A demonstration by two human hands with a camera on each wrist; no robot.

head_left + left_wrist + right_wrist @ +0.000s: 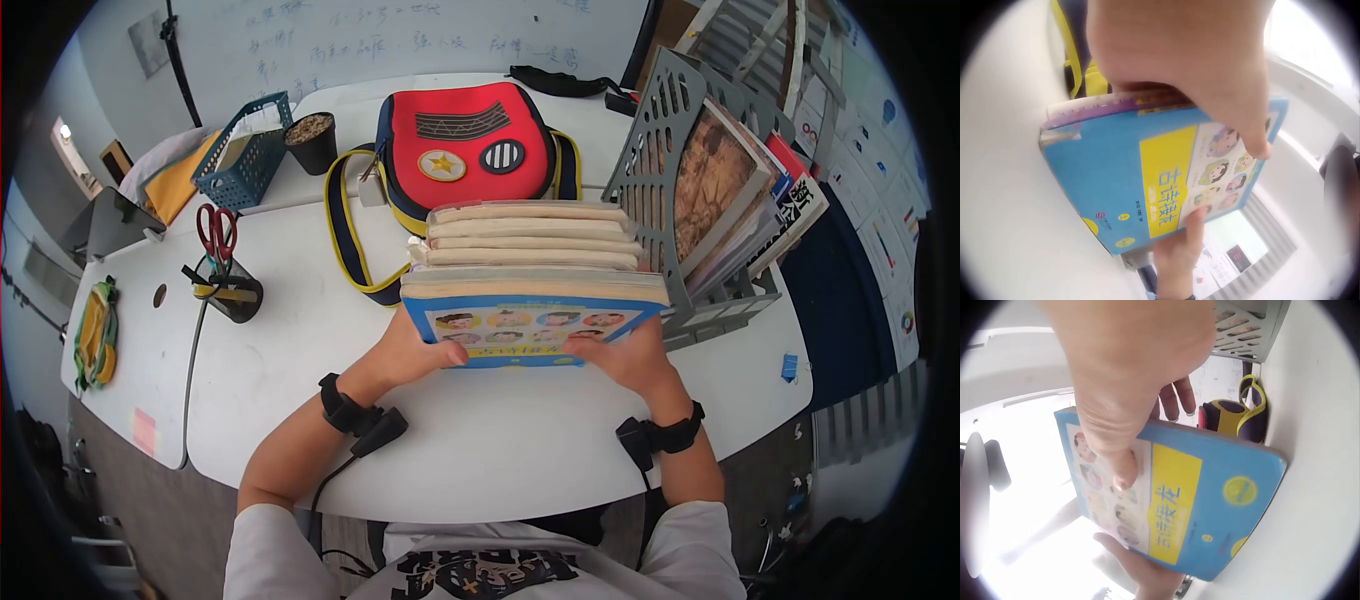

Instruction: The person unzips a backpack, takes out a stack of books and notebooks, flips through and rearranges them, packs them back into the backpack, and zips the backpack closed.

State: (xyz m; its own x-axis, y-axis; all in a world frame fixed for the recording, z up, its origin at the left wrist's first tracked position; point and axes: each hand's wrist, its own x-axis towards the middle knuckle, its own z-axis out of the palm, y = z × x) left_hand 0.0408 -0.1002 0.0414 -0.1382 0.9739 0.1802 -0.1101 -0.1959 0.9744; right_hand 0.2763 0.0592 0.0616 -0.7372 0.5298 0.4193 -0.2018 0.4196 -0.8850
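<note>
A stack of books [530, 243] stands upright on the table in front of the backpack, pale page edges facing up. Nearest me is a blue book [535, 330], whose cover has a yellow band and round cartoon faces. My left hand [415, 350] holds the stack by its left side, thumb on the blue cover. On the opposite side my right hand [632, 358] grips it too, its thumb on the same cover. In the left wrist view, a purple-edged book [1097, 112] lies right behind the blue one. In the right wrist view, some right-hand fingers [1179, 400] show behind the blue book.
Behind the stack is a red backpack [470, 140] with yellow-trimmed straps. A grey file rack [640, 150] with books stands close on the right. To the left are a pen holder [235, 298] with scissors, a potted plant [312, 150] and a blue basket [245, 165].
</note>
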